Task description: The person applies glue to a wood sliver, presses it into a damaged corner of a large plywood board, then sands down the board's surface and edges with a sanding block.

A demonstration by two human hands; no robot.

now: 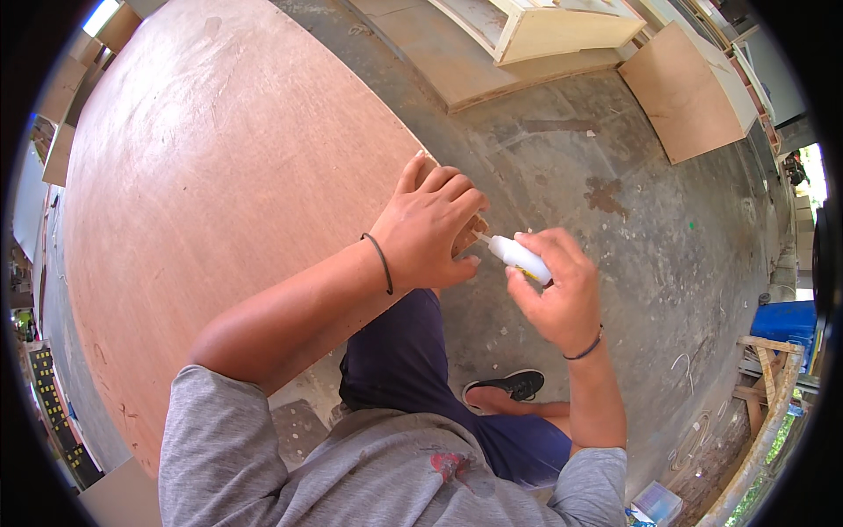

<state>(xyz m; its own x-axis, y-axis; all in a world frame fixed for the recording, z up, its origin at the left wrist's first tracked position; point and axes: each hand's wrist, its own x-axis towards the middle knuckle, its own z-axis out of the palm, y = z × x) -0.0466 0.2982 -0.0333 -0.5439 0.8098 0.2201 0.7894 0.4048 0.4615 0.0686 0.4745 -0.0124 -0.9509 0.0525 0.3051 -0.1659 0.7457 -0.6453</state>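
— Glue bottle: where is it?
— In the right hand, fingers curled tight around its white body, nozzle aimed left at the plywood sheet, at its near right corner.
— And the left hand?
— Fingers pressed together, bent over that corner (it hides the edge). Concrete floor lies beyond.

I held a small white glue bottle with a yellow label; a pale box lay on the floor.
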